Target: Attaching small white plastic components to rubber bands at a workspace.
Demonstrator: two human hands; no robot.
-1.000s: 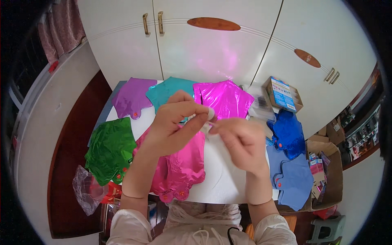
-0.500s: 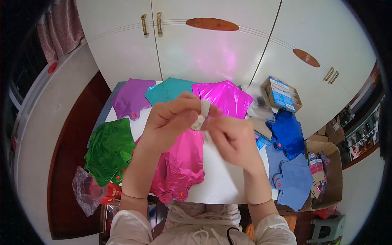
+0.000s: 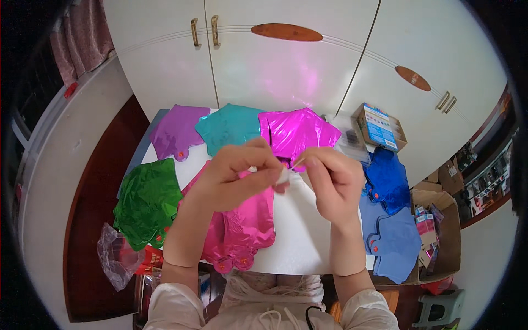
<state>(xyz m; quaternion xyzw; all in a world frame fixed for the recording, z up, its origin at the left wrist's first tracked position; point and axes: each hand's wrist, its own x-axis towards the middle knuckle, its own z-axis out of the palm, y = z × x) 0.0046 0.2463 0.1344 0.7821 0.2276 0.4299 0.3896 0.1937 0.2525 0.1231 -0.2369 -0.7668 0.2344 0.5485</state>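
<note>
Both hands are raised over the white table, close together. My left hand (image 3: 242, 170) is closed in a pinch on a small white piece (image 3: 282, 177), mostly covered by the fingers, so its kind is unclear. A thin pale strand (image 3: 297, 163) runs to my right hand (image 3: 333, 184), whose thumb and forefinger pinch its end. Beneath my left hand lies a shiny pink foil-like piece (image 3: 250, 220) with rounded tabs and small red-orange dots. Behind the hands is a glossy magenta piece (image 3: 300, 132), partly covered by the fingers.
Flat shiny pieces in green (image 3: 146, 201), purple (image 3: 179, 129), teal (image 3: 231, 126), dark blue (image 3: 388, 179) and light blue (image 3: 393, 239) lie around the table (image 3: 300, 247). An open carton (image 3: 451, 242) with small packets stands at right. White cabinet doors (image 3: 275, 71) close off the back.
My right hand has moved away from the left, slightly right, drawing the thin strand between them. The white piece has shifted lower and right with my left fingers.
</note>
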